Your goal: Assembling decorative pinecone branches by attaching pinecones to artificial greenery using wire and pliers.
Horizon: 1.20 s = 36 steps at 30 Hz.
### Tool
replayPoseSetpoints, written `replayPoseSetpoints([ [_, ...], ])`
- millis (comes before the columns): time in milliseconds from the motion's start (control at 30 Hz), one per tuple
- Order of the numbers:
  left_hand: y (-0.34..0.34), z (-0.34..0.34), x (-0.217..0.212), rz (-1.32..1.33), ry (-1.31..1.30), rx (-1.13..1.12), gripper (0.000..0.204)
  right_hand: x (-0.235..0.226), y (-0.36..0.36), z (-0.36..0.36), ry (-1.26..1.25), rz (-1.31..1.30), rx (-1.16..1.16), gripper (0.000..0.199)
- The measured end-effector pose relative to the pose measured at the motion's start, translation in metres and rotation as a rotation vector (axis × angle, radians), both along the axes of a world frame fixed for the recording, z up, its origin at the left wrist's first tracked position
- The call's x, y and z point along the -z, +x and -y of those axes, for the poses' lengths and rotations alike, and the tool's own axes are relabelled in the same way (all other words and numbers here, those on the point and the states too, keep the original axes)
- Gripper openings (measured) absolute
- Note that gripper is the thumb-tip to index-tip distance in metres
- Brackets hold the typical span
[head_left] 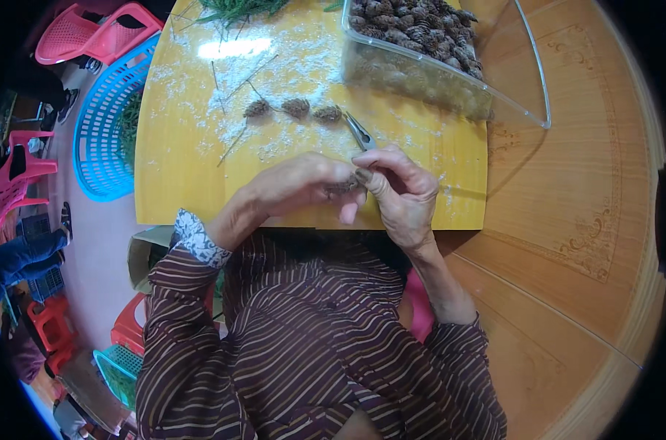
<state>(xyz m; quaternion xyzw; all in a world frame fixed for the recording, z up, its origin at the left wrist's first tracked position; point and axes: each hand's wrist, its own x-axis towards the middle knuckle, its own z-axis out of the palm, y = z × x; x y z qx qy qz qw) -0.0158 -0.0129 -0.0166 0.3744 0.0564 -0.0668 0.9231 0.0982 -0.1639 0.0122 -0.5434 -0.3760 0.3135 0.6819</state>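
The left hand (307, 180) clamps a pine cone (339, 188); whether the right hand (405, 196) grips too, I can't tell; I'd press gently.

Brown pinecones (296, 108), yellow table (179, 180)

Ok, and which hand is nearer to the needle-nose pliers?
Right. The right hand is just below the needle-nose pliers, seemingly covering their lower end. The left hand is farther off, below and to their left.
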Motion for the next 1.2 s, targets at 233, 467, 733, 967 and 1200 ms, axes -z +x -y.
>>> replayPoseSetpoints([
  [233, 0.0, 0.009, -0.017, 0.016, 0.366, -0.006, 0.021, 0.005, 0.0, 0.001, -0.048, 0.065, 0.069, 0.016],
  [467, 0.006, 0.027, -0.013, 0.398, 1.688, -0.56, 0.016, 0.009, 0.008, -0.003, -0.206, 0.037, 0.122, 0.02],
  [733, 0.001, 0.024, -0.015, 0.012, 0.982, -0.485, 0.025, 0.006, 0.016, -0.002, -0.178, -0.509, -0.017, 0.037],
  [967, -0.001, 0.026, -0.011, 0.135, 1.154, -0.549, 0.027, 0.009, 0.004, -0.003, -0.188, -0.28, -0.014, 0.024],
  [1200, -0.001, 0.016, -0.021, 0.179, 1.32, -0.547, 0.022, 0.012, 0.01, -0.005, -0.17, 0.228, 0.069, 0.01],
])
